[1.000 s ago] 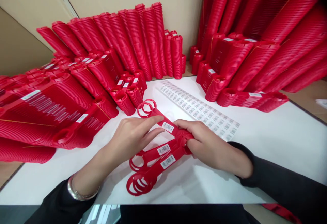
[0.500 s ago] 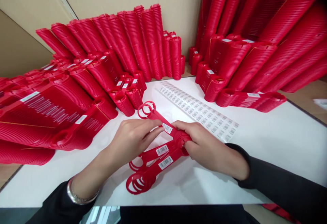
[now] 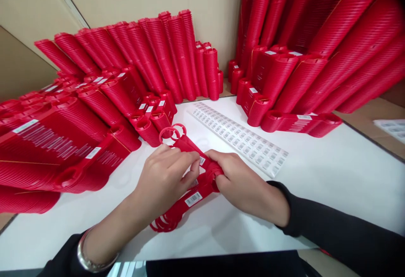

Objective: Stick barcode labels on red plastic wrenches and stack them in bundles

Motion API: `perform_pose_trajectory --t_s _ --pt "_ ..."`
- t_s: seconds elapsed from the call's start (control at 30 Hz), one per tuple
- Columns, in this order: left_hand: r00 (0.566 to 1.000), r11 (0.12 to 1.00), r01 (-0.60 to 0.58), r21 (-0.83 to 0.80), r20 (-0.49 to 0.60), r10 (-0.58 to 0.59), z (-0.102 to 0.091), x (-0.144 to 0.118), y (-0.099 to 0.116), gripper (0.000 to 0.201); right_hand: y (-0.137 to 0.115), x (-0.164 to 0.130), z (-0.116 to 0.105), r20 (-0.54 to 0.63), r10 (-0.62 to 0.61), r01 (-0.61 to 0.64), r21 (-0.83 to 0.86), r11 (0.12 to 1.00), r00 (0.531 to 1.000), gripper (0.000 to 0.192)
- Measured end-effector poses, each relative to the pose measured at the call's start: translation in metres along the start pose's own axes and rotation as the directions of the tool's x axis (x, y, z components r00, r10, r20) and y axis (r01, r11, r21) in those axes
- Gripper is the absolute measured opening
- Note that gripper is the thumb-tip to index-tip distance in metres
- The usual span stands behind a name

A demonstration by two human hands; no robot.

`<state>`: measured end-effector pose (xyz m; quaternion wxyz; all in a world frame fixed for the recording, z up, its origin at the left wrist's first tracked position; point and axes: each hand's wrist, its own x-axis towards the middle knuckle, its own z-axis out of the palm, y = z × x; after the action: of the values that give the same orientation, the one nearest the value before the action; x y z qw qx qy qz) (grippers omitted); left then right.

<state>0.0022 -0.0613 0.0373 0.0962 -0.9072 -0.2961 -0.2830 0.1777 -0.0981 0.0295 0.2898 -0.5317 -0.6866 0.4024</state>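
Observation:
Several flat red plastic pieces [image 3: 185, 203] with ring ends and white barcode labels lie fanned on the white table [image 3: 332, 176]. My left hand [image 3: 164, 178] rests on top of them, its fingers pressing the upper piece near a label. My right hand [image 3: 240, 184] pinches the pieces where their ends meet. One ring end [image 3: 172, 133] sticks out beyond my fingers. A sheet of barcode stickers [image 3: 240, 138] lies just behind my hands.
Tall nested stacks of the same red pieces lean at the left [image 3: 63, 142], along the back wall [image 3: 164, 53] and at the right [image 3: 316, 57]. A short labelled stack [image 3: 303, 121] lies flat at the right. Another sticker sheet [image 3: 392, 127] shows at the far right edge.
My left hand has slid closer to my right hand and now covers the upper piece and its label. The fanned pieces have closed together somewhat. The view shifted slightly.

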Motion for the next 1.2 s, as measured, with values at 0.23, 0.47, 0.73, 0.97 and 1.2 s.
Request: perform_pose_trajectory --t_s 0.23,0.47,0.73,0.97,1.2 --pt "0.995 0.994 -0.054 0.097 -0.074 0.062 0.001 0.007 0.006 0.012 0.000 0.001 0.000 -0.062 -0.017 0.016 -0.030 0.999 0.998 0.021" --pt "0.982 0.972 -0.069 0.224 -0.156 0.106 0.007 0.016 0.017 0.007 0.001 0.003 -0.004 -0.128 -0.058 0.047 -0.081 0.996 0.990 0.022" --pt "0.992 0.996 -0.030 0.084 -0.122 0.040 0.014 0.016 0.015 0.008 0.000 0.002 -0.006 -0.148 -0.042 0.030 -0.082 0.996 0.988 0.021" --pt "0.992 0.999 -0.044 0.005 -0.122 0.044 0.016 0.016 0.014 0.007 0.004 0.004 -0.008 -0.155 -0.035 0.024 -0.069 0.997 0.987 0.021" --pt "0.992 0.997 -0.048 -0.053 -0.117 0.042 0.016 0.014 0.010 0.007 0.004 0.004 -0.009 -0.164 -0.042 0.033 -0.058 0.998 0.986 0.025"
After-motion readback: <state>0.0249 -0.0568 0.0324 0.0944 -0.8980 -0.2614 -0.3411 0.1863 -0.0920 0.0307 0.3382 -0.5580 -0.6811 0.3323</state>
